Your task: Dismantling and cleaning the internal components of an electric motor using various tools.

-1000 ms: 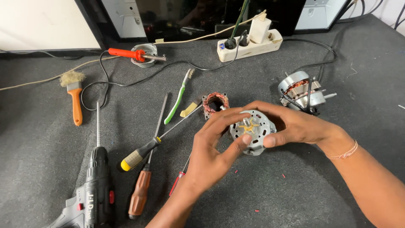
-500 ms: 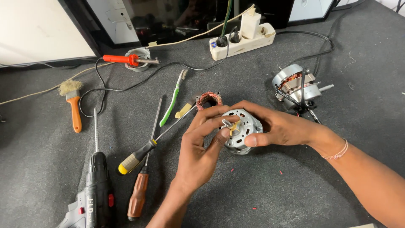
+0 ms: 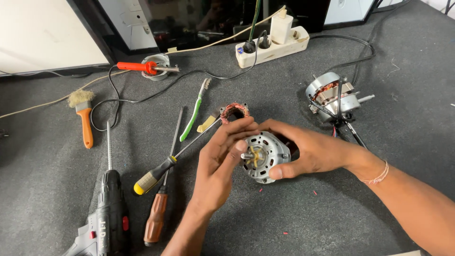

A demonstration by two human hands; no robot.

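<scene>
Both hands are on the silver motor housing [image 3: 264, 156], just right of the mat's centre. The right hand [image 3: 308, 151] cups it from three o'clock, fingers wrapped over the top and thumb pressed under the lower rim, clamped firmly on the casing. The left hand [image 3: 222, 156] comes in from nine o'clock, fingers closed together with the tips pinching at the short shaft and the yellow piece at the hub.

At twelve o'clock of the housing, touching distance behind the fingers, sits a copper-wound stator ring [image 3: 234, 112]. Out at two o'clock rests a second motor [image 3: 334, 97], its copper windings showing, black leads trailing off. At eleven o'clock lies a green toothbrush [image 3: 194, 114]; at nine, two screwdrivers, one with a yellow-and-black handle [image 3: 154, 175], one with a brown handle [image 3: 156, 215]. The black cordless drill [image 3: 106, 213] lies at eight o'clock. Far up at twelve, a cream power strip [image 3: 272, 42] carries a small blue round sticker at its left end. An orange soldering iron [image 3: 142, 67] and an orange-handled brush [image 3: 84, 118] sit at ten.
</scene>
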